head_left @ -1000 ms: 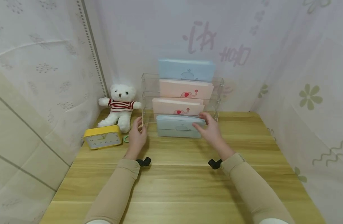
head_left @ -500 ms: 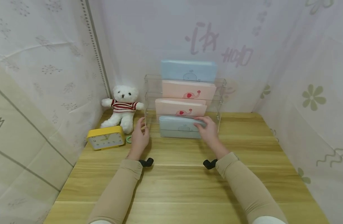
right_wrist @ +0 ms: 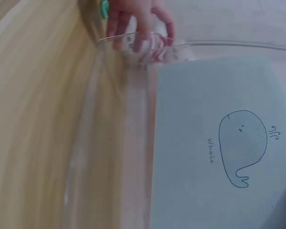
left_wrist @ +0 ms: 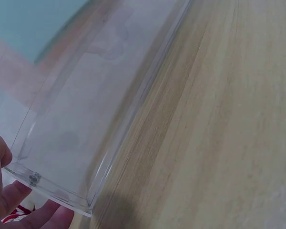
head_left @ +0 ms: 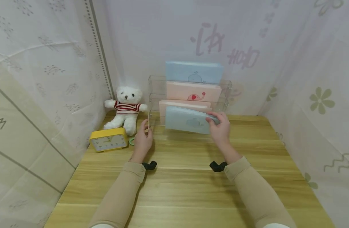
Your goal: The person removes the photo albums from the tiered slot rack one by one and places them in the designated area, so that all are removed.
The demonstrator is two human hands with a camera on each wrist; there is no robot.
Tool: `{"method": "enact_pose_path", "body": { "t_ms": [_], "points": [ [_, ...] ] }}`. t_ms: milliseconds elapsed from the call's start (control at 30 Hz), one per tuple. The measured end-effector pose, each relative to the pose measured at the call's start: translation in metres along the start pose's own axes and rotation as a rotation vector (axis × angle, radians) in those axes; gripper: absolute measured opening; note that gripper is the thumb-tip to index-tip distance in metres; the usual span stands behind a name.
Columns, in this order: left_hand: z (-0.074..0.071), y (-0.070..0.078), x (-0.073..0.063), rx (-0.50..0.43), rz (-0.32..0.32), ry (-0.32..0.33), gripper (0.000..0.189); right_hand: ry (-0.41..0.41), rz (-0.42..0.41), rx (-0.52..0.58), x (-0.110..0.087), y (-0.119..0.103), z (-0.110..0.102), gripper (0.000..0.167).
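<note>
In the head view, my right hand (head_left: 221,129) pinches the right end of a light blue booklet (head_left: 185,120). It is tilted, its left end higher, and raised in front of the lowest tier of a clear acrylic rack (head_left: 157,86). The right wrist view shows a whale drawing and the word "Whale" on the booklet (right_wrist: 195,109). My left hand (head_left: 143,139) grips the rack's left side panel, thumb on one side and fingers on the other, as the left wrist view shows. Pink elephant booklets (head_left: 191,91) and another blue whale booklet (head_left: 194,71) stand in the tiers behind.
A white teddy bear (head_left: 127,109) in a striped sweater sits left of the rack. In front of it stands a yellow clock (head_left: 108,139), beside a small green ring (head_left: 131,141). Patterned curtains surround the wooden table (head_left: 180,190).
My right hand has lifted the front blue booklet up out of the lowest tier and tilted it. My left hand has kept its grip on the rack's side. The view has shifted slightly.
</note>
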State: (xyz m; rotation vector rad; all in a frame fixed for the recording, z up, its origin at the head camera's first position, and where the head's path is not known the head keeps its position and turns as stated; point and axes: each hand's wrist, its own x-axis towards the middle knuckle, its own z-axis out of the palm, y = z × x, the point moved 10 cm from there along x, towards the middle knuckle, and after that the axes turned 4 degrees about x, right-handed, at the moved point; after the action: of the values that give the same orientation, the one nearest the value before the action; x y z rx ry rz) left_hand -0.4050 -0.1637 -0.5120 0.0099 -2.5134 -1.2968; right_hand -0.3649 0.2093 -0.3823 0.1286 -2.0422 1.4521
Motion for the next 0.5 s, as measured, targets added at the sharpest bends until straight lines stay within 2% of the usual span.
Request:
{"method": "enact_pose_path", "body": {
  "t_ms": [100,200,500],
  "points": [
    [0.001,-0.001,0.001,0.006,-0.001,-0.006,0.054,0.011,-0.009,0.004,-0.003,-0.012,-0.013,0.022],
    [-0.001,-0.001,0.001,0.009,-0.002,0.004,0.053,-0.019,0.019,-0.009,-0.008,-0.012,-0.020,0.020],
    [-0.001,-0.001,0.000,0.013,0.003,0.003,0.054,-0.256,0.143,-0.113,-0.037,0.013,-0.011,0.016]
  ]
}}
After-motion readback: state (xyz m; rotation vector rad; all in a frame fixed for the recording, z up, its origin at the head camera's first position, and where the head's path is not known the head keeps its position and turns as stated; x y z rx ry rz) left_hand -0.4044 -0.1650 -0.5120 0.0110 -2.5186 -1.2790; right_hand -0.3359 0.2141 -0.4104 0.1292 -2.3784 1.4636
